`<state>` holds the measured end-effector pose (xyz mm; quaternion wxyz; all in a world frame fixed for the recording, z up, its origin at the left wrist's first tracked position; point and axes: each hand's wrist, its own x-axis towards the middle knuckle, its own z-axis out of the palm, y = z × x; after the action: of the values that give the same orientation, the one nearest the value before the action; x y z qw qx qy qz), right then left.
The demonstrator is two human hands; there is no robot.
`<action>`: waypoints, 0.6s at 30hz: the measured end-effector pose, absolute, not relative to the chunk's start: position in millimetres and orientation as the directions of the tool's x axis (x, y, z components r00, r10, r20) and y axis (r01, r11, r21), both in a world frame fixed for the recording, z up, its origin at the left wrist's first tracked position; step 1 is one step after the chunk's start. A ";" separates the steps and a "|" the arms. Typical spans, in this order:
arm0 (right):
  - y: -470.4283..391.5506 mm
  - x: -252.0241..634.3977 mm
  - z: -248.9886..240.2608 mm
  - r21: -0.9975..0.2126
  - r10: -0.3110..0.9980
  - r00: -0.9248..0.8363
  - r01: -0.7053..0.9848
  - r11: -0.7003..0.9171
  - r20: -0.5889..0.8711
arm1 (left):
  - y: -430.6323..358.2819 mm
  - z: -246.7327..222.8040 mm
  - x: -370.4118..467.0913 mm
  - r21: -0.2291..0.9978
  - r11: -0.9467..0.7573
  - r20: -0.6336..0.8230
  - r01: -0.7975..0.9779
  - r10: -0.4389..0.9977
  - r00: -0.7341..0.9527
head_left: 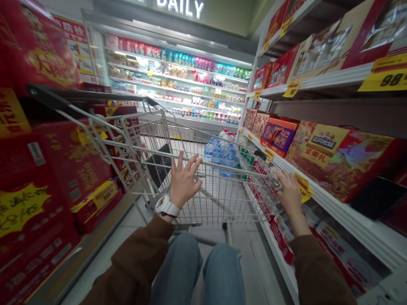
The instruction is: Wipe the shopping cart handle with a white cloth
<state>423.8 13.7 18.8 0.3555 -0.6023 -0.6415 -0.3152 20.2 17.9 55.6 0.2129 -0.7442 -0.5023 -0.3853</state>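
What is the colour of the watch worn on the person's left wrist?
The watch is white, seen best in the head view.

Cart (220,166) silver-grey, handle (97,96) black; sleeves (132,269) brown; watch (168,207) white; jeans (227,283) blue; price tags (398,69) yellow.

Shop, a supermarket aisle going by the fittings. Lit sign (180,3) at 11 reads DAILY. Under it at 12, a lit chiller (199,122), rows of packs (183,58) on several levels. Shelves (331,79) from 1 to 4: boxed goods (332,147) with yellow price tags (398,70), one marked 98.00. Red boxes (37,52) stacked 8 to 10, yellow burst label (9,209), handwritten. Wire cart (223,167) at 12, just ahead of me; bottled water (223,154) shows beyond it.
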 end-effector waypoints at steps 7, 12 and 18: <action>18.3 377.8 19.4 -0.015 0.496 -0.086 0.980 0.196 0.864 | 19.1 54.5 24.7 0.089 -0.399 0.787 0.912 0.590 0.182; 14.2 385.7 19.0 0.085 0.530 -0.193 0.972 0.221 0.826 | 19.7 53.1 22.0 0.084 -0.399 0.793 0.913 0.581 0.181; 14.1 410.1 11.1 0.037 0.502 -0.127 0.982 0.185 0.855 | 19.8 53.8 22.1 0.092 -0.400 0.795 0.912 0.580 0.175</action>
<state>410.1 14.1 11.1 0.3681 -0.5488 -0.6761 -0.3259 22.1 19.8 53.8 0.2093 -0.7373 -0.5059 -0.3958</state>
